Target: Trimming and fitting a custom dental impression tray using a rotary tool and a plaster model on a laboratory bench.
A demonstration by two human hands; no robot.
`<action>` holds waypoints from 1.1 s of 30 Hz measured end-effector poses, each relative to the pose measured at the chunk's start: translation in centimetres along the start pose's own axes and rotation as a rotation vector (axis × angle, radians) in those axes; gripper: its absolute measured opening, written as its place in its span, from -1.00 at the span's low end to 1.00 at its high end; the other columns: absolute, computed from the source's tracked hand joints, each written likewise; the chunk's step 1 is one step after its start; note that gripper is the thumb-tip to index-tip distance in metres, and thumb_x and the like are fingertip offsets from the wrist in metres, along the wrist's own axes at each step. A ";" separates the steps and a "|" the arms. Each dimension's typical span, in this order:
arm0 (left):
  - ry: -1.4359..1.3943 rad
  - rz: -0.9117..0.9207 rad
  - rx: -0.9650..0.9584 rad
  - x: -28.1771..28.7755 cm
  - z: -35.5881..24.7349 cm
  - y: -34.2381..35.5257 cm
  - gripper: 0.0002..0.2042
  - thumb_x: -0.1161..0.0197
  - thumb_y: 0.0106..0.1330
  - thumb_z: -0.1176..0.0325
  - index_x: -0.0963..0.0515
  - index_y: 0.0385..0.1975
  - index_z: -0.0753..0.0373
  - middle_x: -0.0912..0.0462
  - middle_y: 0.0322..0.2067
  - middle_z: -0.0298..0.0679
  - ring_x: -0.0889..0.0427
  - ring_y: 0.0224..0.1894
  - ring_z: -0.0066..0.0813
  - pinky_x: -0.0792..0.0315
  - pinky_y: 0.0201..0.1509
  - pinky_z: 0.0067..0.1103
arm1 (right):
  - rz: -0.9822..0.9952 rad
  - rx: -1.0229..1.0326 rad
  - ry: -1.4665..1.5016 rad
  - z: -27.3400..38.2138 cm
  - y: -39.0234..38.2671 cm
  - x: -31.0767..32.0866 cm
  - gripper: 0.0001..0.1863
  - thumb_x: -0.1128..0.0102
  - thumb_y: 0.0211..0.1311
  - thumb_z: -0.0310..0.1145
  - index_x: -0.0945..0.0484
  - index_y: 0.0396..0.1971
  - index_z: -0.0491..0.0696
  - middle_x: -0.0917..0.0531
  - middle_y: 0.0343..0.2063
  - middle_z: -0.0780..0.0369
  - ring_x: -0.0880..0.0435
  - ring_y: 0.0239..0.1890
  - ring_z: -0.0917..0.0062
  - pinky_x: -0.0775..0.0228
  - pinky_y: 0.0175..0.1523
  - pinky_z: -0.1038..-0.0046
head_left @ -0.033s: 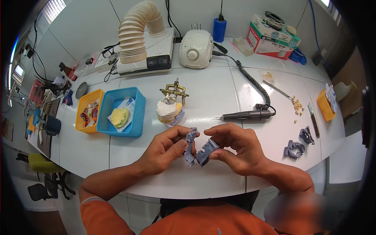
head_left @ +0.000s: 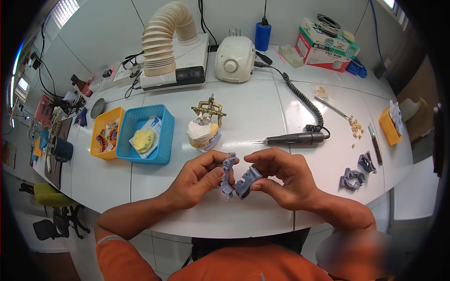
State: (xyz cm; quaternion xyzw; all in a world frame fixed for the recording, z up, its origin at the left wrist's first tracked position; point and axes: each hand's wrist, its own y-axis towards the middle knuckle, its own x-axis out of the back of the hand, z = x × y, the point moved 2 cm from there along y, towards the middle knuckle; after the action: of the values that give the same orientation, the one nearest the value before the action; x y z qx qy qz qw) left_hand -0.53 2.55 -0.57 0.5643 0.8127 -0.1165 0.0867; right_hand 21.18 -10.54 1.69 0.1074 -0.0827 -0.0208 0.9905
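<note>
My left hand pinches a grey dental model, a curved arch held on edge with its teeth showing. In my right hand is a second grey dental model, tilted and gripped between thumb and fingers. The two pieces are close side by side above the front of the table, with a narrow gap at their upper parts; whether their lower ends touch I cannot tell. Just beyond my left hand stands a brass articulator with a white plaster cast mounted on it.
A dental handpiece lies ahead of my right hand, corded to a white control unit. Left are a blue basket with a yellow cast and a yellow basket. Right lie grey models, loose teeth and a knife.
</note>
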 end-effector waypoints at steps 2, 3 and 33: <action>-0.026 -0.012 0.016 0.0 0.1 0.0 -0.64 -0.03 0.75 0.33 -0.40 0.39 0.35 -0.62 -0.02 -0.23 -0.64 0.10 -0.50 -0.56 0.29 -0.45 | 0.005 0.002 -0.005 -0.2 0.0 0.0 -0.50 -0.52 0.32 -0.57 -0.60 0.24 -0.22 -0.74 -0.34 0.24 -0.78 -0.21 0.61 -0.72 0.04 0.45; -0.025 -0.011 0.014 0.0 0.1 0.0 -0.64 -0.03 0.75 0.33 -0.40 0.39 0.35 -0.62 -0.02 -0.23 -0.64 0.10 -0.50 -0.56 0.29 -0.45 | 0.009 0.002 -0.008 -0.2 0.0 0.0 -0.50 -0.51 0.33 -0.57 -0.60 0.24 -0.22 -0.74 -0.34 0.25 -0.76 -0.24 0.62 -0.72 0.01 0.46; -0.019 -0.035 -0.037 -0.1 0.4 0.3 -0.69 -0.07 0.69 0.31 -0.37 0.30 0.26 -0.60 0.01 -0.18 -0.69 0.11 -0.36 -0.59 0.19 -0.37 | -0.327 0.100 -0.829 -0.4 3.4 8.0 -0.69 -0.38 0.09 -0.76 -0.59 -0.16 -0.18 -0.74 -0.22 0.08 -0.77 -0.13 0.15 -0.59 0.01 0.25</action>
State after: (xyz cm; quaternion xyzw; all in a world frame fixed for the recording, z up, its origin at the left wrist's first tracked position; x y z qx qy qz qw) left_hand -0.23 2.47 -0.96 0.5474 0.8235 -0.1079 0.1028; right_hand 29.16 -7.64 3.28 0.1496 -0.4557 -0.2146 0.8509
